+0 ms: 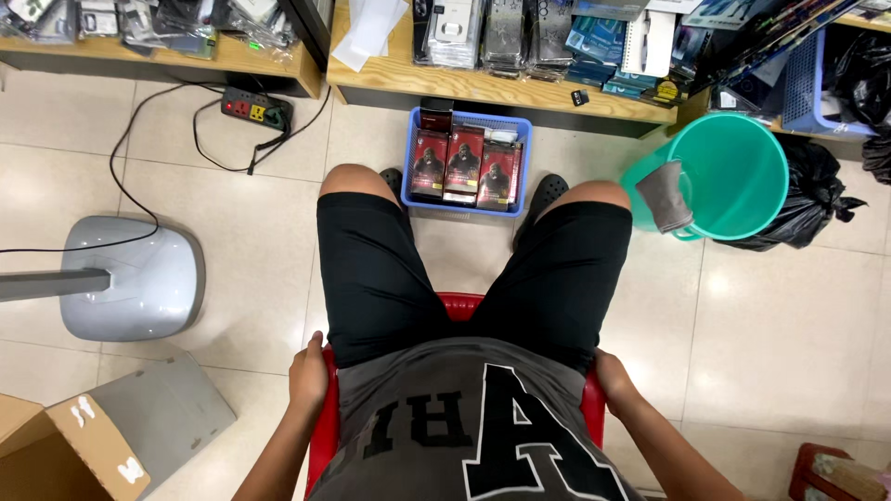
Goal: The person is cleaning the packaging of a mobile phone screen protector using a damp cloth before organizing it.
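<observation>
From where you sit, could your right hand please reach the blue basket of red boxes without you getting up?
Probably yes, leaning forward. The right hand now grips the red chair edge, while the blue basket sits on the floor between the feet, nothing blocking the way.

I see a red plastic chair (459, 306), mostly hidden under the seated person. Only three bits of it show: a strip of the seat's front edge between the thighs, and one side edge at each hip. It sits square on the tiled floor, facing the shelves, upright as far as I can tell. Surface looks glossy and plain. The left hand (308, 373) is wrapped over the seat's left edge, fingers curled down around the rim, thumb on top. The right hand (613, 376) grips the right edge the same way. Legs and back of the chair aren't visible from this angle, so no call on those.
</observation>
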